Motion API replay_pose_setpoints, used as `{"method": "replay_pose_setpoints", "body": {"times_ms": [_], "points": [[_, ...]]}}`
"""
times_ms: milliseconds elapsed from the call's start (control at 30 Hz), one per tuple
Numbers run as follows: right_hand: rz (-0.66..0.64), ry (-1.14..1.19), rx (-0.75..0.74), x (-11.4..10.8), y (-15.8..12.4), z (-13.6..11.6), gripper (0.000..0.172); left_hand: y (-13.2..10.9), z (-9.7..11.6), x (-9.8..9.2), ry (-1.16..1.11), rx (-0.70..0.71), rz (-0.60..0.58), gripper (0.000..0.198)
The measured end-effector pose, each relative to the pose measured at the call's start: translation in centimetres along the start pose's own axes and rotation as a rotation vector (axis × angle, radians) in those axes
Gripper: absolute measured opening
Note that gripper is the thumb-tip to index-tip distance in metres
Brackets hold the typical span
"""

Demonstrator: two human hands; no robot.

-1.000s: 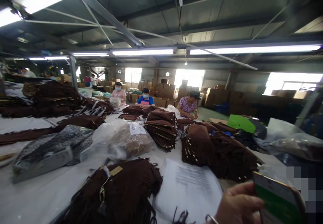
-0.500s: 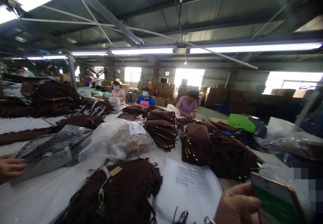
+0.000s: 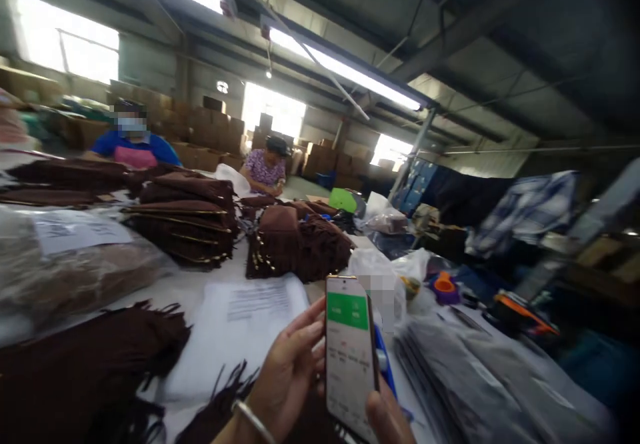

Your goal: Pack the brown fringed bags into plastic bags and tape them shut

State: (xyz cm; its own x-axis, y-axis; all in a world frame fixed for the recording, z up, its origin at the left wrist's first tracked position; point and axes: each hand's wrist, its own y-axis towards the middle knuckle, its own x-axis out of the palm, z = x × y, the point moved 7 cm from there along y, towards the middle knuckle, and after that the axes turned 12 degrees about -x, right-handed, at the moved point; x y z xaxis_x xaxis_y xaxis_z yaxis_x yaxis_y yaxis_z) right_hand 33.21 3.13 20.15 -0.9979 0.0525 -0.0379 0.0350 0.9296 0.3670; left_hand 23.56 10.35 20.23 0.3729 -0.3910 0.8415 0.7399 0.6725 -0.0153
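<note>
Near the bottom centre, a phone (image 3: 349, 357) stands upright with its lit screen, green near the top, facing me. My left hand (image 3: 290, 367), with a bracelet at the wrist, grips its left edge, some fingers behind it. At the lower right edge of the phone is the thumb of my right hand (image 3: 389, 409); its other fingers are hidden. Dark brown fringed pieces (image 3: 75, 371) lie at lower left, beside a plastic-wrapped stack of printed sheets (image 3: 240, 337).
Brown piles with gold-coloured metal parts (image 3: 185, 221) and a clear bag with a paper label (image 3: 80, 231) lie on the table. Grey packed items (image 3: 480, 371) and an orange-and-purple object (image 3: 444, 287) are at right. Two people (image 3: 133, 141) (image 3: 267, 164) sit across the table.
The view has swung right. The phone has come from the lower right to near the centre, and my right hand now touches it. The hand at the far left edge is out of view.
</note>
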Motion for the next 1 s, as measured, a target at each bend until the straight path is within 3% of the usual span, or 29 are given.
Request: {"method": "replay_pose_setpoints", "body": {"times_ms": [133,433,567,633,700,800,867,1000], "points": [[-0.015,0.177,0.059,1.1,0.3,1.1,0.093,-0.7,-0.6,0.0,0.020,-0.041,0.028,0.052],[0.019,0.193,0.067,0.9,0.2,1.5,0.093,-1.3,-0.2,0.6,0.013,-0.025,0.099,0.056],[0.001,0.184,0.022,1.3,0.8,1.1,0.095,-1.3,-0.1,0.3,0.214,0.014,0.144,0.053],[-0.021,0.172,-0.027,1.6,1.0,0.8,0.092,-1.8,1.1,-0.4,0.514,0.199,0.259,0.049],[-0.017,0.137,-0.062,1.6,1.1,0.7,0.090,-3.1,2.6,-0.3,0.919,0.509,0.389,0.045],[0.022,0.047,-0.081,1.1,1.0,1.3,0.088,-4.9,2.8,1.0,1.452,0.910,0.446,0.044],[0.029,0.009,-0.084,0.8,0.8,1.8,0.086,-5.4,2.2,1.7,1.662,1.048,0.435,0.045],[0.041,-0.008,-0.111,0.3,0.7,2.5,0.086,-5.4,1.7,2.2,1.829,1.127,0.474,0.050]]}}
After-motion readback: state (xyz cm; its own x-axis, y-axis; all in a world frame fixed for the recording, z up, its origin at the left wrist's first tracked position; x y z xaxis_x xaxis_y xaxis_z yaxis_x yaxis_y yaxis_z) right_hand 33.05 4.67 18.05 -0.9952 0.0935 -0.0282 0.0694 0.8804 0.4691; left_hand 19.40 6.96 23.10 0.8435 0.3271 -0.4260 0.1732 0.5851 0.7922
